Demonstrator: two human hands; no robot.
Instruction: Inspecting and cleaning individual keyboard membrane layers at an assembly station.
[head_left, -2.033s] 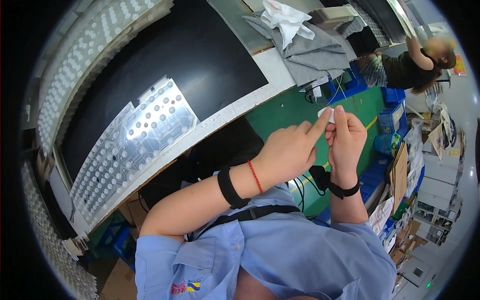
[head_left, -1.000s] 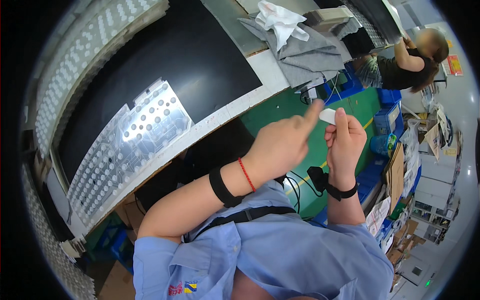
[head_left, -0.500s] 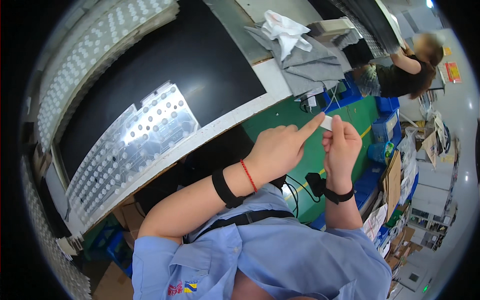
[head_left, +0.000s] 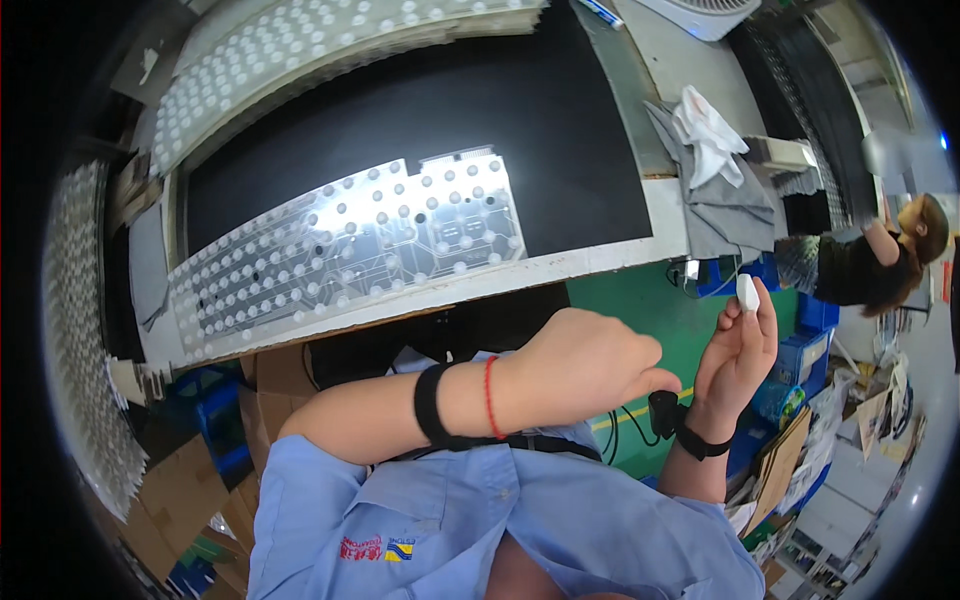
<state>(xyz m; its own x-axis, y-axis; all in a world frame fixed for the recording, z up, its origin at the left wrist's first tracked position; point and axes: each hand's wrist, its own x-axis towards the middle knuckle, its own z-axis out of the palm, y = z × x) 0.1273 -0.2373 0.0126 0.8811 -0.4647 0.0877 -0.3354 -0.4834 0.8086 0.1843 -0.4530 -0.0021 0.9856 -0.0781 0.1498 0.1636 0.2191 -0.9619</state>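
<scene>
My right hand (head_left: 738, 350) is raised at the right, pinching a small white block (head_left: 747, 292) between thumb and fingertips. In front of my body, my left hand (head_left: 590, 368) is curled with its back toward me. Its thumb points right, and whatever its fingers might hold is hidden. Beyond it on the bench lies a transparent keyboard membrane sheet (head_left: 390, 262) with rows of whitish domes, a few dark dots and fine printed lines. Neither hand touches this sheet.
Under the sheet is a black work surface (head_left: 570, 150) with a white front edge. Stacked domed sheets (head_left: 330, 50) stand at the back. To the right are a grey cloth (head_left: 725, 215) and a crumpled white cloth (head_left: 708, 130). Another person (head_left: 865, 260) works at far right.
My left hand has drawn back from the white block, its index finger now curled in. My right hand still holds the block. The view has shifted, showing more of the bench.
</scene>
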